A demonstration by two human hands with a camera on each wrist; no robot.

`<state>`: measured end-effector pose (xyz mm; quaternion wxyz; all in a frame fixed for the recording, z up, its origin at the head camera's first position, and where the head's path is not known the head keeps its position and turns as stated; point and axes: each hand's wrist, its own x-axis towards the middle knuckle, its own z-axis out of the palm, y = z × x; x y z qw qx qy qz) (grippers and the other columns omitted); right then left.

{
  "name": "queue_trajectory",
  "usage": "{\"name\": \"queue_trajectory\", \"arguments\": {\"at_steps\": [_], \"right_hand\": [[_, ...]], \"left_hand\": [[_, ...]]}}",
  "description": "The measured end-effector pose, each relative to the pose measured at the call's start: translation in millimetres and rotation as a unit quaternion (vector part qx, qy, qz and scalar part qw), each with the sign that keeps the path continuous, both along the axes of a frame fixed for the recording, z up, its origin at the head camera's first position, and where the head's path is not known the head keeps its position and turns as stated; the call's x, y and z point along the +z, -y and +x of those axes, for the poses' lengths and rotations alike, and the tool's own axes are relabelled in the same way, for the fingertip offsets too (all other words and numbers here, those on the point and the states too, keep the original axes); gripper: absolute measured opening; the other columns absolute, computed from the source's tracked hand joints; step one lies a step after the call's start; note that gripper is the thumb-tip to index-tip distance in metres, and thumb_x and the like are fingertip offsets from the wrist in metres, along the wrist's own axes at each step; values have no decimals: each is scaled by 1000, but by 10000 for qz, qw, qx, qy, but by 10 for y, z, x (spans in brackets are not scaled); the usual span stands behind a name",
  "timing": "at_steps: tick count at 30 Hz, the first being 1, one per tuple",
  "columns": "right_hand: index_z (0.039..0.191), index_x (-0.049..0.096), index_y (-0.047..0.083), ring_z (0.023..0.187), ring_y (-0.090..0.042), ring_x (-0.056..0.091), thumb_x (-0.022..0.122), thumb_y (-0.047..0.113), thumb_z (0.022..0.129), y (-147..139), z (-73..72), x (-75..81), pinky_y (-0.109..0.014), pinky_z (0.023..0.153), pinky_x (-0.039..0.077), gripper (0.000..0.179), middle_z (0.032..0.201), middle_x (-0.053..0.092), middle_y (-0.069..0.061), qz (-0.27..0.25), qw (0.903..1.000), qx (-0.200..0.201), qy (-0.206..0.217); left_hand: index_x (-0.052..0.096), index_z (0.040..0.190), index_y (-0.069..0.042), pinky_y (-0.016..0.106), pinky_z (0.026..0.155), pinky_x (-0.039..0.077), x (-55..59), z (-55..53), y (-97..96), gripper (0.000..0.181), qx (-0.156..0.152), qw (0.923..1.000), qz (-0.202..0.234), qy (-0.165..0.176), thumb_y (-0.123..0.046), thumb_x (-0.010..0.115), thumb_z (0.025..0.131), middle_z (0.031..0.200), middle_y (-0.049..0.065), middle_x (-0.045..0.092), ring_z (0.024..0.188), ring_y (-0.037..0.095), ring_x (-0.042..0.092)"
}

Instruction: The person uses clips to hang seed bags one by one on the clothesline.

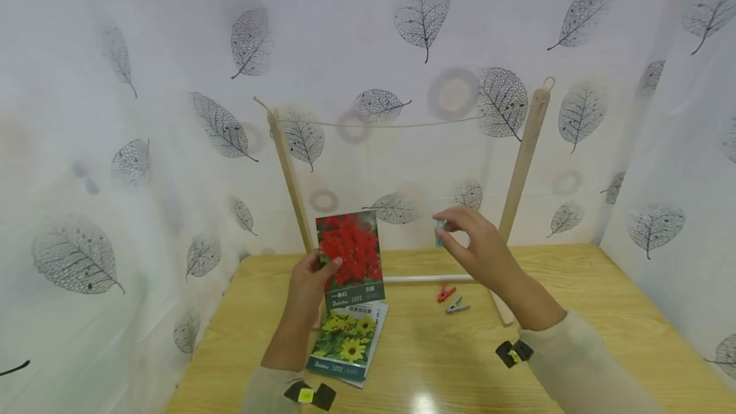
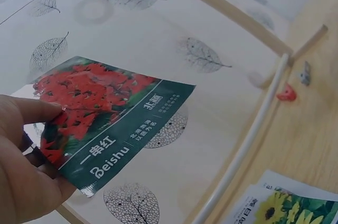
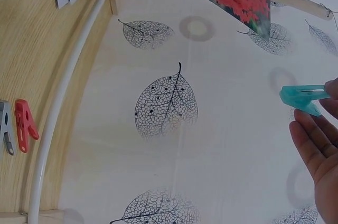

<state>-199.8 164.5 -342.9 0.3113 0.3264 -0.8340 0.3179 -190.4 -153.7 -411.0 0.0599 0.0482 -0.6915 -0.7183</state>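
Observation:
My left hand pinches a seed packet with red flowers by its left edge, thumb across the front. In the left wrist view the red-flower packet shows a green band with white lettering. My right hand holds a teal clothespin between thumb and fingers, raised to the right of the packet. The right wrist view shows the teal clothespin pinched at its handle end. Beneath the held packet, more seed packets lie stacked on the table, a yellow-flower one on top.
A thin string spans two wooden posts, the left post and the right post. A white rod runs low between them. A red clothespin and a grey clothespin lie on the wooden table. A leaf-print curtain hangs behind.

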Motion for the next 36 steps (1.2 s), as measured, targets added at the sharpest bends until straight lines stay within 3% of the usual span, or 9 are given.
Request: {"name": "queue_trajectory", "arguments": {"at_steps": [7, 11, 22, 29, 36], "right_hand": [[119, 67, 8, 97, -18, 68, 72, 5, 91, 45, -27, 130, -29, 89, 55, 28, 112, 66, -6, -23, 9999, 60, -116], [120, 67, 8, 98, -18, 68, 71, 7, 92, 88, -38, 210, -33, 89, 56, 28, 114, 66, -5, 17, 9998, 78, -183], [120, 67, 5, 99, -21, 68, 70, 6, 93, 166, -76, 407, -37, 89, 57, 27, 115, 65, -8, 38, 9993, 231, -276], [118, 68, 3, 96, -24, 68, 71, 5, 92, 196, -123, 515, -42, 89, 57, 26, 113, 66, -10, -1, 9986, 311, -440], [117, 68, 3, 95, -22, 69, 70, 4, 93, 246, -120, 679, -37, 88, 57, 25, 111, 66, -10, -38, 9978, 409, -529]], "left_hand": [[65, 113, -3, 27, 86, 54, 58, -20, 10, 24, 67, 9999, -85, -66, -18, 71, 94, 112, 3, 71, 99, 12, 65], [66, 112, -5, 27, 87, 53, 89, -47, 23, 21, 121, 9998, -139, -17, -18, 70, 95, 116, 4, 70, 101, 11, 65], [63, 107, -1, 24, 77, 53, 159, -40, 28, 17, 133, 9995, 92, -265, -13, 69, 96, 90, -7, 63, 85, 10, 60], [64, 115, -1, 23, 78, 54, 194, -37, 25, 23, 154, 9994, 125, -271, -15, 67, 97, 95, -6, 65, 87, 9, 62], [63, 121, -1, 22, 76, 54, 180, -27, 43, 28, 150, 9994, 144, -289, -16, 66, 98, 96, -7, 65, 87, 8, 62]]}}
